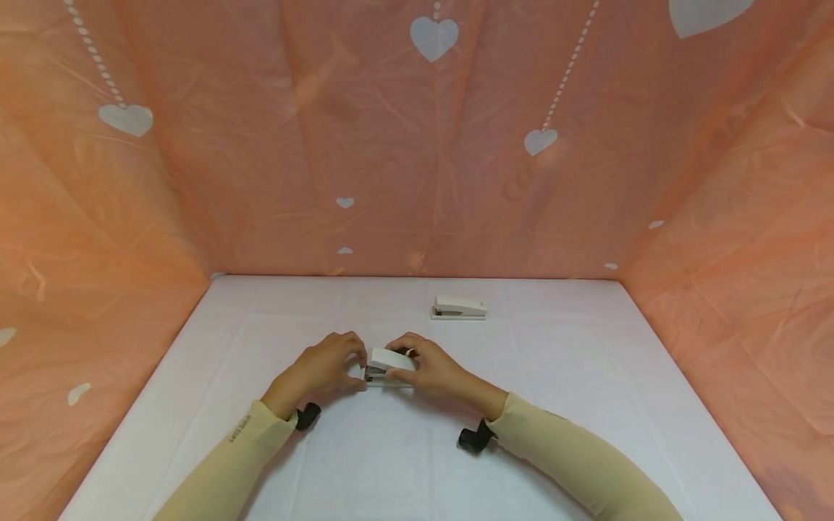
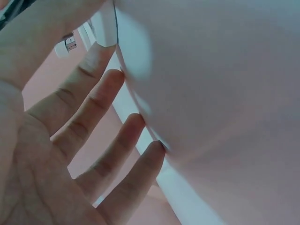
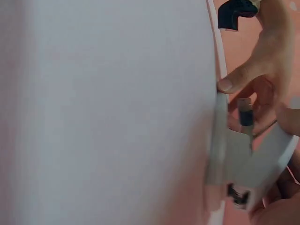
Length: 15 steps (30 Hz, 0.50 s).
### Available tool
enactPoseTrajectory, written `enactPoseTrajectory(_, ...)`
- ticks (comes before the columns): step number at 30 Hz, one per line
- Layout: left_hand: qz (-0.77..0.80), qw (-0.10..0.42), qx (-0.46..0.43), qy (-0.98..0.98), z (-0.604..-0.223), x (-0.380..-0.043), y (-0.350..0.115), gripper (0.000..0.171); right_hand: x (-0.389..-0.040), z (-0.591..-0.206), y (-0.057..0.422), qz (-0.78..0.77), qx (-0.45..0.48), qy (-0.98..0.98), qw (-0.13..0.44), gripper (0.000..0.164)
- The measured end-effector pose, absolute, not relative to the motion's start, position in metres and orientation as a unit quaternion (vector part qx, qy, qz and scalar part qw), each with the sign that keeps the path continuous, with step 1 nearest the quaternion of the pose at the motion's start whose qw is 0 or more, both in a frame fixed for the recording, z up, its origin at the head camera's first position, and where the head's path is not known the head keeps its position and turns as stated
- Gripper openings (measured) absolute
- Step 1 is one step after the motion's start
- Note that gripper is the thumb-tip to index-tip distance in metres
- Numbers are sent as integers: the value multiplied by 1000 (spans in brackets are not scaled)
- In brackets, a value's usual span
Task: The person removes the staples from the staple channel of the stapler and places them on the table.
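A white stapler (image 1: 389, 358) stands on the white table between both hands, its top arm tilted up from the base. My right hand (image 1: 439, 373) grips the top arm, thumb on the near side and fingers on the far side. At the front end of the base, my left hand (image 1: 326, 365) holds on with its thumb and index finger. The right wrist view shows the opened stapler (image 3: 239, 157) from the side, with the left thumb at the tip of its base. In the left wrist view, the other fingers (image 2: 126, 136) spread with their tips at the table surface.
A second white stapler (image 1: 459, 307), lying closed, sits farther back and right of centre. Orange curtains (image 1: 365, 145) with white hearts enclose the table (image 1: 404, 463) at the back and both sides. Black wrist cameras (image 1: 476, 437) hang below the sleeves.
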<state>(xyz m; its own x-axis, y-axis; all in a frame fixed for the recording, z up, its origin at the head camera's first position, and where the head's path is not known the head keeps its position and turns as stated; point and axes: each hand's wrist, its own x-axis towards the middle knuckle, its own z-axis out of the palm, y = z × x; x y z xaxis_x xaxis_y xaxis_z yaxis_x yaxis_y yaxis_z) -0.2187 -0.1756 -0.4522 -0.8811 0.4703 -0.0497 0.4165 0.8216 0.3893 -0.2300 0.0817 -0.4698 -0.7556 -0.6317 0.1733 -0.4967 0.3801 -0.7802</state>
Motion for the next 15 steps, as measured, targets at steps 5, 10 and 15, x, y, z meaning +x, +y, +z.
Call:
enactPoseTrajectory(5, 186, 69, 236, 951, -454, -221, -176, 30, -231, -463, 89, -435, -366, 822, 42, 37)
enactPoseTrajectory(10, 189, 66, 237, 950, -456, -221, -176, 31, -230, -458, 96, -429, -359, 829, 25, 37)
enactPoseTrajectory(15, 195, 70, 231, 950, -455, -219, -176, 31, -226, -454, 102, -433, -354, 829, 7, 35)
